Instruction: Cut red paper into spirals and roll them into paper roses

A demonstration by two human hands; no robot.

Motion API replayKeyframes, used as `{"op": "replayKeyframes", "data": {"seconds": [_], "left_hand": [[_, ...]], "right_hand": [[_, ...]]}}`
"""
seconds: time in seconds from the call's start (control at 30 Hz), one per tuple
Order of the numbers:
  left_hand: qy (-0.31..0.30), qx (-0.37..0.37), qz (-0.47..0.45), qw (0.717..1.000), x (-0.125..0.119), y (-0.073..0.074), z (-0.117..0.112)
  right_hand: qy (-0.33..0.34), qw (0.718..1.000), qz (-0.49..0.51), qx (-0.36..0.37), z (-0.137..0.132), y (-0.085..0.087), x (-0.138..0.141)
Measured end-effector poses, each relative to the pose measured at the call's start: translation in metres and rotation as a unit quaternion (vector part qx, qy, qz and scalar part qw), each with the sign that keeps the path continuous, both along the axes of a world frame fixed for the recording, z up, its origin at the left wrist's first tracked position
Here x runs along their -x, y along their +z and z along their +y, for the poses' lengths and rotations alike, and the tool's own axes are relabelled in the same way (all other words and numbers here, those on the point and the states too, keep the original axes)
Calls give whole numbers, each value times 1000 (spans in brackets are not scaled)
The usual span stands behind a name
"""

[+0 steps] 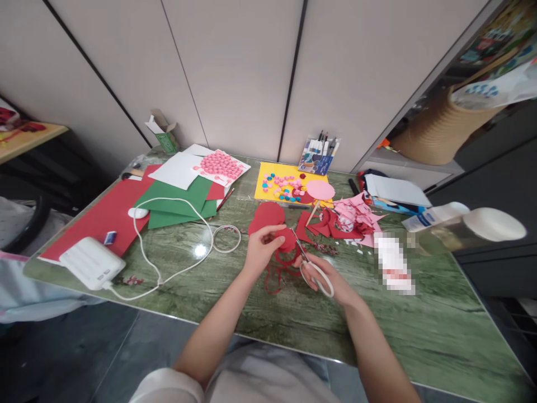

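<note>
The scissors [305,257] pair metal blades [298,243] with smooth plastic handles [331,285]; the red cutout [289,239] is matt paper. The wood-grained tabletop [419,324] looks glossy, the left power bank [90,260] smooth plastic, the far-right basket [444,131] ribbed.

The left hand [263,246] pinches with its thumb [277,243] and fingers [273,229]. The right hand [329,274] is close by, its fingers bent. Both arms [224,322] reach forward.

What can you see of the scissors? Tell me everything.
The scissors have slim, metallic-looking blades and white, plastic-looking handle loops, partly covered by the right grip holding them. They slant forward and leftward, tips at the right edge of the red paper in the left grip. Blade opening is too small to judge.
</note>
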State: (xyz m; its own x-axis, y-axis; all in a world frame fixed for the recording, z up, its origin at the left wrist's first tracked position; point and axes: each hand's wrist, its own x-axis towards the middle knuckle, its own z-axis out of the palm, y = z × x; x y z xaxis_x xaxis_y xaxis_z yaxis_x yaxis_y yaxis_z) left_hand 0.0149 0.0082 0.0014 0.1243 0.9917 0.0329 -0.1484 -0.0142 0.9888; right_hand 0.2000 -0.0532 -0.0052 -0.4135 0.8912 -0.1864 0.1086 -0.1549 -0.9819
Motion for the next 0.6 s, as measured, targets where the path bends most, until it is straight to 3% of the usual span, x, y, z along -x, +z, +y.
{"op": "replayKeyframes", "data": {"seconds": [0.4, 0.6], "left_hand": [[-23, -30, 39, 999, 8, 4, 4], [-65, -31, 32, 997, 14, 5, 6]], "right_hand": [[37, 999, -13, 14, 1, 8, -5], [58, 997, -38, 18, -2, 11, -11]]}}
